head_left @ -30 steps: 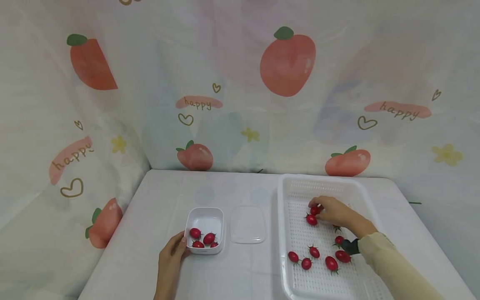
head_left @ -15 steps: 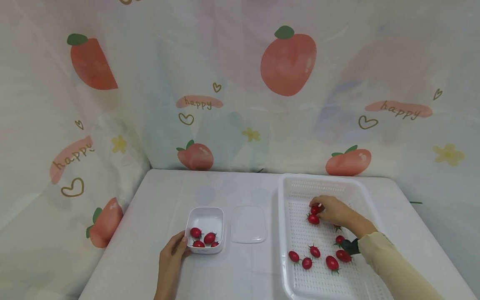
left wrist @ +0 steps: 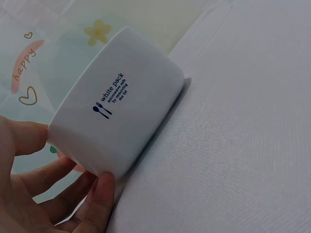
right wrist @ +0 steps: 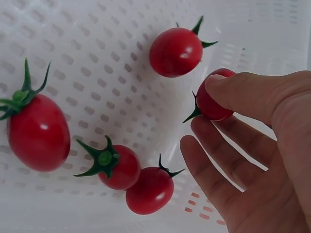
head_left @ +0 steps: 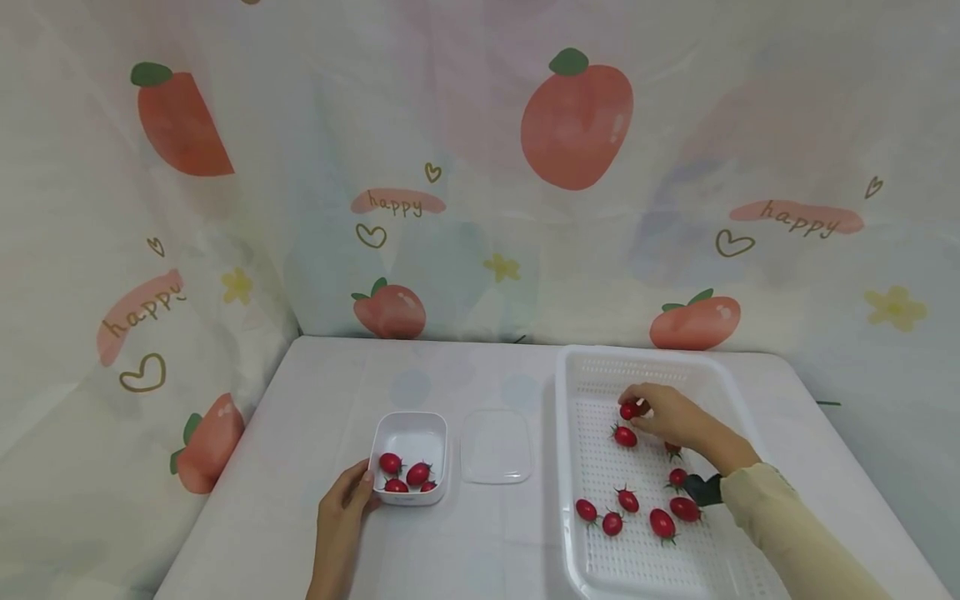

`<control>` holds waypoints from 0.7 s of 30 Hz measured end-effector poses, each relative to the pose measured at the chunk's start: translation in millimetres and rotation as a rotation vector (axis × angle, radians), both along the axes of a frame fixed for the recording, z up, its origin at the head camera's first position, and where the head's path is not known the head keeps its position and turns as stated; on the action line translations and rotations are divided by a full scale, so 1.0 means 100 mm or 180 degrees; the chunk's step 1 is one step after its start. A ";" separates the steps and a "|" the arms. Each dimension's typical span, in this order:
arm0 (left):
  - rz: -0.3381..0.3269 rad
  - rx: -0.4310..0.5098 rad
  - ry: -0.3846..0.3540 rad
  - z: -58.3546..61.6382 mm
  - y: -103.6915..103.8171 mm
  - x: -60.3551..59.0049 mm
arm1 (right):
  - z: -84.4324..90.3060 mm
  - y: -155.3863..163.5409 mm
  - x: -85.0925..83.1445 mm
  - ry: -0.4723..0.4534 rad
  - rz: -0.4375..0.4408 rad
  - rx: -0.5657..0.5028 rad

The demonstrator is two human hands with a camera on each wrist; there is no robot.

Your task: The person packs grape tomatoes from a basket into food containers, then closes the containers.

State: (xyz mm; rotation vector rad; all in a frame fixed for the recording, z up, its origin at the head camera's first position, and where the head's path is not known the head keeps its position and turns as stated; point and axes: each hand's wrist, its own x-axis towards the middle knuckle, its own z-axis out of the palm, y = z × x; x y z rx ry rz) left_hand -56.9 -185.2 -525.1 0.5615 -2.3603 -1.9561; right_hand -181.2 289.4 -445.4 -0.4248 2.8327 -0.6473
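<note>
Over at the white basket (head_left: 567, 500), the person's right hand (head_left: 671, 414) holds a tomato (right wrist: 209, 104) pinched between thumb and fingertips, with another finger spread clear of it. With the far edge of the table (head_left: 465, 550) as twelve o'clock, that tomato is up at about eleven in the basket; I cannot tell whether it touches the bottom. A loose tomato (head_left: 625, 437) lies near it at six o'clock, and more tomatoes (head_left: 662, 523) are scattered from the middle down toward six and eight, one partly hidden under the hand. The left hand (head_left: 347, 497) grips the small white box (head_left: 408, 499) at its eight o'clock side, thumb up by the rim, fingers against the wall. Four tomatoes (head_left: 418, 474) sit inside, gathered toward six o'clock. A clear lid (head_left: 495, 447) lies just beside the box at three o'clock, between it and the basket.
</note>
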 end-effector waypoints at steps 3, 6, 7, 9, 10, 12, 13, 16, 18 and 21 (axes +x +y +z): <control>-0.0007 0.0011 0.0008 0.00 0.00 0.00 | 0.04 -0.01 0.01 0.0035 0.0009 -0.0036; -0.0014 0.0025 0.0007 0.00 0.00 0.01 | 0.07 -0.02 0.01 0.0091 0.0011 -0.0082; -0.0020 0.0030 0.0008 0.00 0.00 0.01 | 0.08 -0.02 0.01 0.0111 0.0016 -0.0105; -0.0025 0.0038 0.0013 0.00 0.00 0.01 | 0.11 -0.03 0.00 0.0156 0.0026 -0.0154; -0.0024 0.0040 0.0013 0.01 0.01 0.01 | 0.13 -0.04 0.00 0.0173 0.0032 -0.0183; -0.0026 0.0033 0.0008 0.01 0.01 0.01 | 0.18 -0.05 0.00 0.0193 0.0051 -0.0245; -0.0025 0.0031 0.0005 0.02 0.01 0.01 | 0.20 -0.06 0.00 0.0204 0.0061 -0.0267; -0.0016 0.0027 -0.0003 0.02 0.01 0.01 | 0.27 -0.08 0.00 0.0215 0.0087 -0.0338; -0.0021 0.0026 0.0003 0.02 0.01 0.01 | 0.30 -0.10 0.00 0.0219 0.0093 -0.0383; -0.0026 0.0024 0.0018 0.02 0.01 0.02 | 0.36 -0.13 0.00 0.0234 0.0117 -0.0434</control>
